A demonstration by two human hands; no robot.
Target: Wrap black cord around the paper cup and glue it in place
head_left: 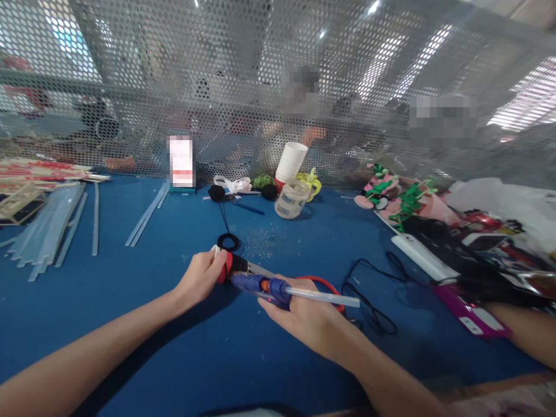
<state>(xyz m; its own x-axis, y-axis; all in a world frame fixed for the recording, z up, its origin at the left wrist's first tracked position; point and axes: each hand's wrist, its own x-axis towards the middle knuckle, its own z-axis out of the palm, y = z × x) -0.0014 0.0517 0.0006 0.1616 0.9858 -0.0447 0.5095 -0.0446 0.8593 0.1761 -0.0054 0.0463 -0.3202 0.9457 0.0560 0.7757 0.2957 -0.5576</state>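
Note:
My left hand [197, 278] is closed around a red paper cup [223, 267] with a white edge. Black yarn [240, 264] is wound on the cup's right end. In my right hand [310, 315] is a blue hot glue gun [248, 282], its nozzle end close to the cup. A clear glue stick [324, 297] juts from the gun's back toward the right. Red-handled scissors [330, 285] show behind my right hand; whether they lie on the table or are also gripped I cannot tell. A loop of black yarn [228, 241] lies just beyond the cup.
Glue sticks [47, 231] are piled at left beside wooden sticks [43, 171]. At the back stand a lit phone [181, 162], white cups [292, 159] and a clear jar [292, 200]. A purple-white power strip [471, 313], black cord [369, 310] and another person's arm [527, 333] are at right.

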